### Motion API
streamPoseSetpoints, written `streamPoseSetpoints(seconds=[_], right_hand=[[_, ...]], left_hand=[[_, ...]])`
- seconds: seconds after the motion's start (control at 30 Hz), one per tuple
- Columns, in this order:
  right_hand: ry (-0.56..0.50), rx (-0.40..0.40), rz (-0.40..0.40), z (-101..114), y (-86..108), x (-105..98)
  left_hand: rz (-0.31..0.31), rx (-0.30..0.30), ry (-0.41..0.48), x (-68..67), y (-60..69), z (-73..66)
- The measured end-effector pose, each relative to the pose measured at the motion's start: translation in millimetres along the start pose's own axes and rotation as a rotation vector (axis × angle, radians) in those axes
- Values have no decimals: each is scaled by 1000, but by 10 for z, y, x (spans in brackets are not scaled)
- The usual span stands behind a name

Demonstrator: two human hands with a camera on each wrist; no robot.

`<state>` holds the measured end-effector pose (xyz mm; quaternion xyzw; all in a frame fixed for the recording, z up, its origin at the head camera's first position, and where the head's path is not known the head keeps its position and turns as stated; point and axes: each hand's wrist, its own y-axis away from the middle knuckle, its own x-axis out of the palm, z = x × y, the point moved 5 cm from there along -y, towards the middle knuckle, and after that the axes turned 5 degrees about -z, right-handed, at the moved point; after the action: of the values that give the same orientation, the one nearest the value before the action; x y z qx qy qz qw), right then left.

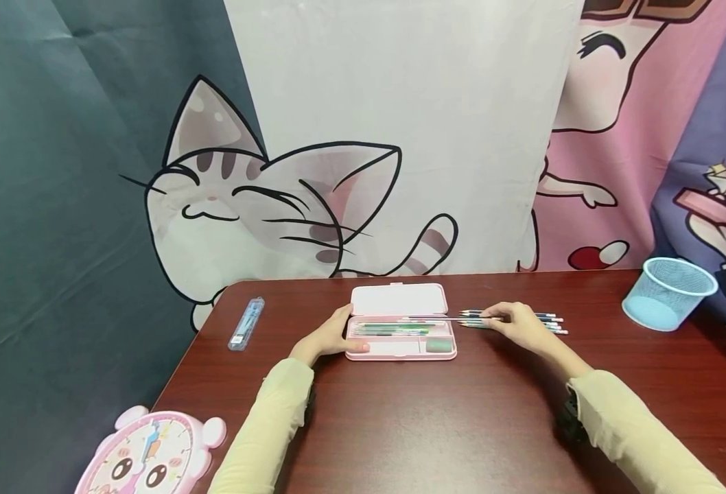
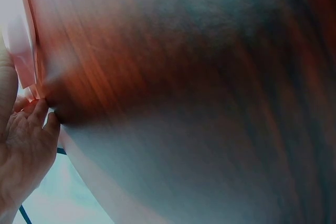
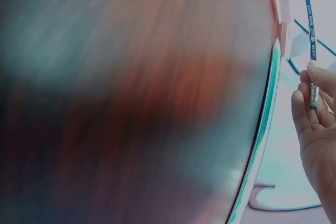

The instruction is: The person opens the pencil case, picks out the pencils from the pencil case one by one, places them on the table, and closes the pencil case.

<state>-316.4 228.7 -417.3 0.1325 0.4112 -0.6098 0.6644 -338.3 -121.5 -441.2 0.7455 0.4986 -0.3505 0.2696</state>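
A pink pencil case (image 1: 381, 348) lies with its lid (image 1: 400, 300) raised at the back; several pencils (image 1: 394, 329) and a green eraser (image 1: 440, 345) are inside. My left hand (image 1: 329, 338) grips the case's left end, thumb over the front corner. In the left wrist view, the left fingers (image 2: 39, 114) are against the pink case edge. My right hand (image 1: 519, 326) pinches a dark pencil (image 3: 311, 30) near its ferrule end, and its far end reaches over the case. Beneath the right hand, more pencils (image 1: 551, 324) lie on the table.
A clear blue-labelled narrow box (image 1: 247, 324) lies at the table's left. A light blue mesh pen holder (image 1: 668, 295) stands at the far right, and a pink animal-faced clock (image 1: 153, 456) at the near left. A printed cloth (image 1: 400, 137) hangs behind the brown table (image 1: 449, 425).
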Motion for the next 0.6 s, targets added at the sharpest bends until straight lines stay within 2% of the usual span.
streamPoseSetpoints(seconds=[0.27, 0.43, 0.6], right_hand=[[66, 37, -22, -212, 184, -265], [77, 23, -44, -320, 296, -434], [114, 43, -65, -430, 410, -589]], left_hand=[[-8, 35, 17, 0, 13, -27], [2, 12, 4, 0, 11, -19], [9, 2, -2, 3, 3, -2]])
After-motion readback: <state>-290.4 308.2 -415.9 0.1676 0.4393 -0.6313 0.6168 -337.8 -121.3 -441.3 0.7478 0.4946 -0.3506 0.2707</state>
